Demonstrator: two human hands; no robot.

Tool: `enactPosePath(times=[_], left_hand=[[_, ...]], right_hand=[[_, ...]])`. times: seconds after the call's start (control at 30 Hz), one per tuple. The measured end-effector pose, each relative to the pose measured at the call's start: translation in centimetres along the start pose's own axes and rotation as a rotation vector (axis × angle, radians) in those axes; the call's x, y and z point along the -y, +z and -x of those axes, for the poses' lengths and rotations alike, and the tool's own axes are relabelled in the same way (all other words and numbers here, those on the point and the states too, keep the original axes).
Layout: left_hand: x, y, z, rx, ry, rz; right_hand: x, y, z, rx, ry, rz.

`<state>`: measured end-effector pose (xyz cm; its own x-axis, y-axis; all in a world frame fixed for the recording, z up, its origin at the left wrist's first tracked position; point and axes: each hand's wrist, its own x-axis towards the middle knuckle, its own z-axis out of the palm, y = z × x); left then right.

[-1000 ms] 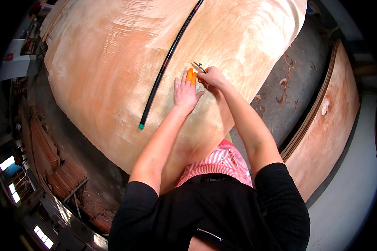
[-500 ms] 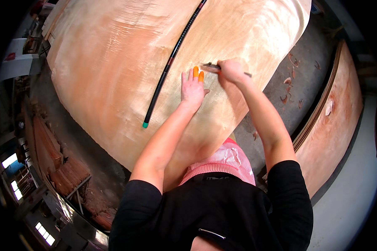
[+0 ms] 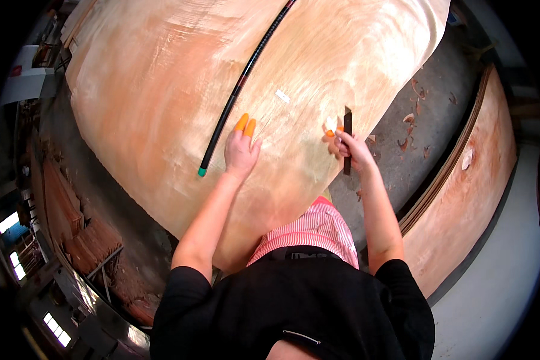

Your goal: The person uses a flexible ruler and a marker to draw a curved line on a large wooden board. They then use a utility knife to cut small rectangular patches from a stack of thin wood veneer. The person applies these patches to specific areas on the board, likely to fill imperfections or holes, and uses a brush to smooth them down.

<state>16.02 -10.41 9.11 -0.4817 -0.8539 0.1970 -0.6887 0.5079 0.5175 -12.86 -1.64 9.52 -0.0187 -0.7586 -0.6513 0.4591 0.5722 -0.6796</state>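
Note:
A large sheet of pale wood veneer (image 3: pixel 162 120) spreads before me. My left hand (image 3: pixel 242 151) rests on it, fingers stretched out, with orange covers on two fingertips and nothing held. Over the sheet's right edge, my right hand (image 3: pixel 355 150) is closed on a dark utility knife (image 3: pixel 348 141), its slanted blade end pointing away from me. By the orange-covered fingertips of that hand is a small white piece (image 3: pixel 331 123); whether they pinch it is unclear. A little white strip (image 3: pixel 282 96) lies on the veneer between and beyond my hands.
Left of my left hand, a long black rod (image 3: pixel 227 111) with a green end lies across the veneer. Another stack of sheets (image 3: pixel 471 174) stands at the right. Shavings (image 3: pixel 409 119) litter the grey floor between. Brown wood pieces (image 3: pixel 93 243) are piled at the lower left.
Both hands have drawn back toward me and apart, the left to the left, the right to the right with the knife turned upright. The white strip on the veneer is now exposed.

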Motion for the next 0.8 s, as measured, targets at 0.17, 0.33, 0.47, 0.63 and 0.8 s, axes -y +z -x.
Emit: enactPosePath(times=[0.17, 0.33, 0.47, 0.63, 0.8], left_hand=[[-2.0, 0.3, 1.7, 0.135, 0.023, -0.154], [-2.1, 0.5, 1.8, 0.152, -0.009, -0.164], [-2.0, 0.6, 1.4, 0.145, -0.014, -0.176], [-2.3, 0.4, 1.3, 0.165, -0.022, -0.239], [-2.4, 0.2, 1.8, 0.18, -0.026, -0.289]], right_hand=[[-2.3, 2.3, 1.2, 0.082, 0.064, 0.001], [-2.1, 4.1, 1.7, 0.104, 0.065, 0.04], [-2.6, 4.2, 1.2, 0.124, 0.056, 0.073], [-1.6, 5.6, 1.4, 0.12, 0.042, 0.188], [-1.4, 8.4, -0.9, 0.086, -0.081, 0.341]])
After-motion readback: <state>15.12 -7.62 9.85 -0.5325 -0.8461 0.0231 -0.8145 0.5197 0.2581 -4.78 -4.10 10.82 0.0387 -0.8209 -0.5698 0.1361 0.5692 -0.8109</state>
